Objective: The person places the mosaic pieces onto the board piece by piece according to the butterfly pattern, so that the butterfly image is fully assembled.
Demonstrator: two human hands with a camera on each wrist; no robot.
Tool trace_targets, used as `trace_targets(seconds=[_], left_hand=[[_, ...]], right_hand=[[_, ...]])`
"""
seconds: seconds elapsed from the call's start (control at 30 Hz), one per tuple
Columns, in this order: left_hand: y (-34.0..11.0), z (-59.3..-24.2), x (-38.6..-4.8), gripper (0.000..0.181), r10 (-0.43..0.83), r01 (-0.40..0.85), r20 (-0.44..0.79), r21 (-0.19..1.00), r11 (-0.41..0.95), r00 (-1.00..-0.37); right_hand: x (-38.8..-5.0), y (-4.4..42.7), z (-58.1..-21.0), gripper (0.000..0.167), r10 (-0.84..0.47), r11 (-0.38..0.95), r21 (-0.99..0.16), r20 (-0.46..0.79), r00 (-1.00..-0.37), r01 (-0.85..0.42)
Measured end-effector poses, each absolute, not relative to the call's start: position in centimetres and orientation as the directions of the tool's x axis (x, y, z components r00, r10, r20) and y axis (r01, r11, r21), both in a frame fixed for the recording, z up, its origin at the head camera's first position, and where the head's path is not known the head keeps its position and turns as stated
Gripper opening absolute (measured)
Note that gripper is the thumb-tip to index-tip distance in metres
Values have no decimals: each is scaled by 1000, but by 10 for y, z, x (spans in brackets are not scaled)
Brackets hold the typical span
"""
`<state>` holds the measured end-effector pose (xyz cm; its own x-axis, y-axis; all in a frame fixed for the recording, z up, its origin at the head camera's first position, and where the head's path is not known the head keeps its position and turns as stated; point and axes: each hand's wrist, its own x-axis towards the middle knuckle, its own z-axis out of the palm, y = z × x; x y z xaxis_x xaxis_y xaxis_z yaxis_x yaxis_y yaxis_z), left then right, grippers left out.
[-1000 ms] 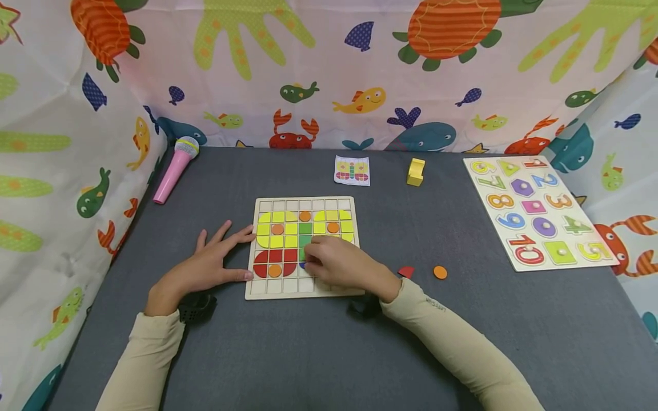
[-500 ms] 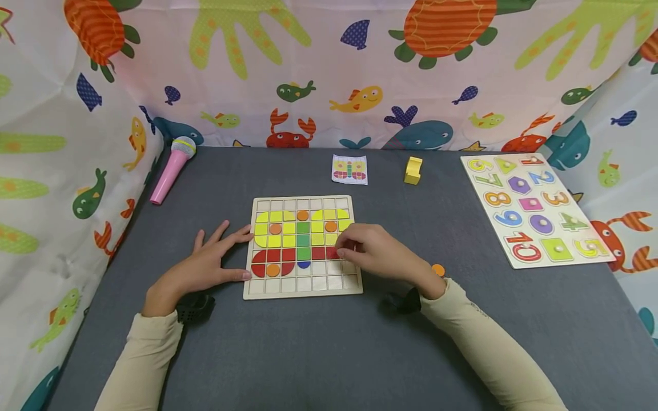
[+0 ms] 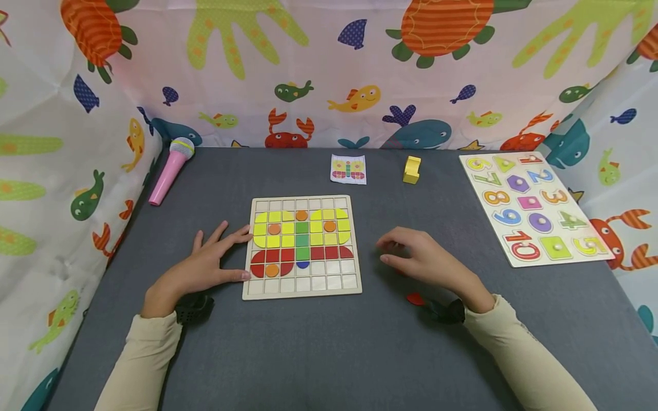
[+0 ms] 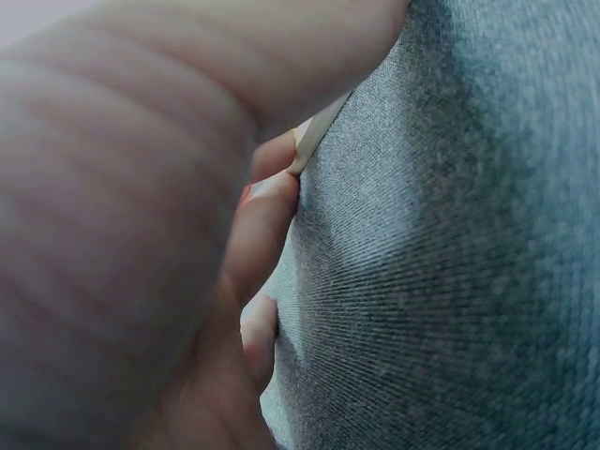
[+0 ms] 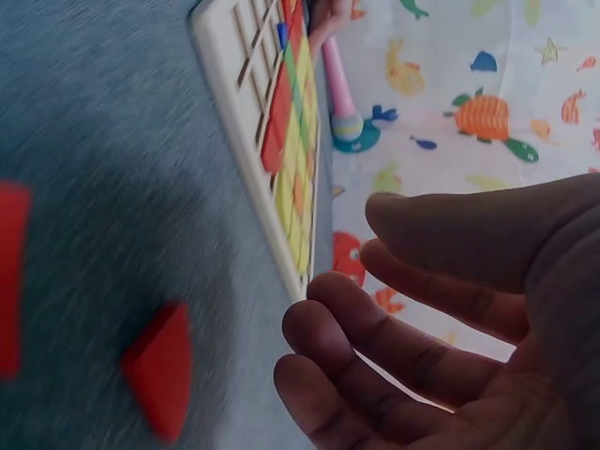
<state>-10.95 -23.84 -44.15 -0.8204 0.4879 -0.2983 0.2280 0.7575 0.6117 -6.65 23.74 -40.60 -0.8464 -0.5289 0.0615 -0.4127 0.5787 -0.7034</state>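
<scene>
A wooden grid board (image 3: 329, 284) lies on the table, partly filled with yellow, red, green, orange and blue tiles in a butterfly-like pattern. My left hand (image 3: 197, 268) is spread at its left edge, thumb and fingertips touching the frame; the left wrist view shows fingers (image 4: 267, 220) against that edge. Off the board's right side hovers my right hand (image 3: 426, 260), fingers loosely bent and holding nothing. Below it lies a loose red tile (image 3: 415, 298). The right wrist view has a red corner tile (image 5: 161, 370) and another red tile (image 5: 9, 281) cut by the frame edge.
Behind the board sit a small pattern card (image 3: 348, 169) and a yellow block (image 3: 412, 170). A pink toy microphone (image 3: 171, 171) lies at the back left. To the right is a number-and-shape puzzle board (image 3: 537, 211). A sea-animal curtain (image 3: 319, 63) closes off the back and sides.
My right hand moved from the board's middle to its right edge, then off to the right. A red row now shows right of the green column. The left hand stays put.
</scene>
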Motion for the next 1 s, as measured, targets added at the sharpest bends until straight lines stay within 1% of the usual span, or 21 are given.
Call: trace_targets(seconds=[0.17, 0.4, 0.77, 1.0], left_hand=[[-238, -443, -109, 101, 490, 227, -300, 613, 756, -819], [-238, -443, -110, 104, 476, 209, -316, 610, 765, -821], [-238, -442, -110, 104, 476, 207, -323, 607, 767, -818], [-239, -441, -110, 105, 479, 206, -324, 611, 765, -816]], right_hand=[[-57, 256, -410, 23, -512, 602, -688, 56, -857, -405], [-46, 269, -417, 24, -500, 619, -661, 84, -862, -424], [-49, 270, -424, 18, -529, 664, -613, 20, -849, -428], [-49, 266, -426, 17, -535, 684, -583, 10, -845, -440]])
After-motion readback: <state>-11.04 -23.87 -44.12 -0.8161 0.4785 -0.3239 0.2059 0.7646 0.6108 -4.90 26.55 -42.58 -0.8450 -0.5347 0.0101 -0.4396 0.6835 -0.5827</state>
